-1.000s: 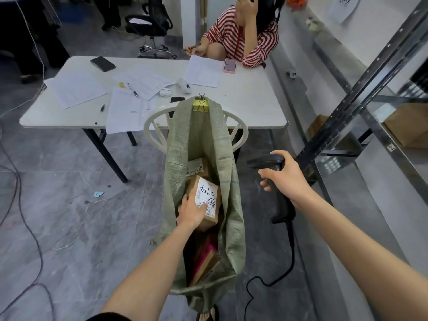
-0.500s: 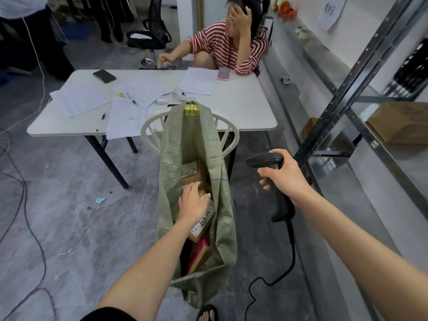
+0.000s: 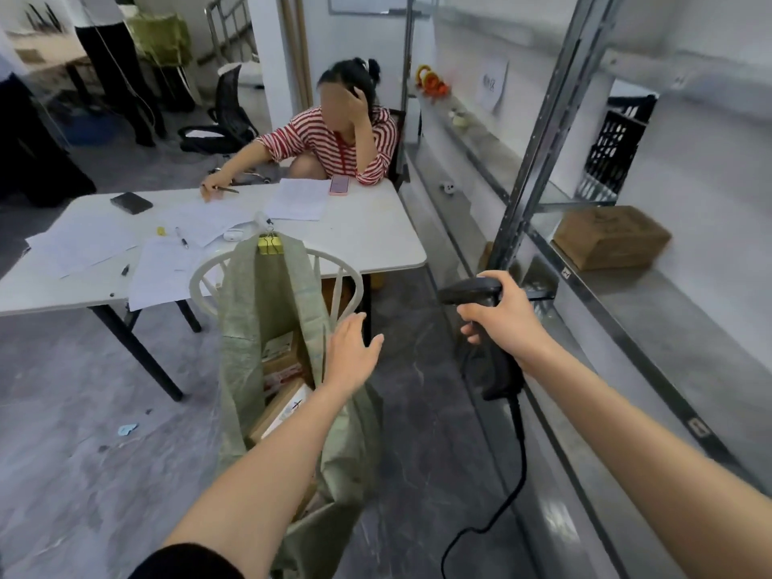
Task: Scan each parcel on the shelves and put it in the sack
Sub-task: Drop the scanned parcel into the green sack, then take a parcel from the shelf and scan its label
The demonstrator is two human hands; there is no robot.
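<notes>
**Head view.** We held the left hand (image 3: 353,355) open, fingers straight and empty, just right of the mouth of the woven sack (image 3: 267,294). The right hand (image 3: 507,323), further right of the sack, gripped the handle of a corded barcode scanner (image 3: 480,294).

The sack hung from a yellow binder clip (image 3: 269,245) on a white chair back (image 3: 200,282). It held several cardboard parcels (image 3: 282,365), stacked one on another, with labels partly visible.

The parcel we took to be next, a brown cardboard box (image 3: 610,236), lay well to the right of the sack on the steel shelf (image 3: 676,323), beyond the right hand. Its long axis appeared to run crosswise to the shelf's front edge, though the wide lens made this uncertain.

We judged the right hand nearer to the box but occupied. The free left hand would have to reach past the scanner to lift it.
</notes>
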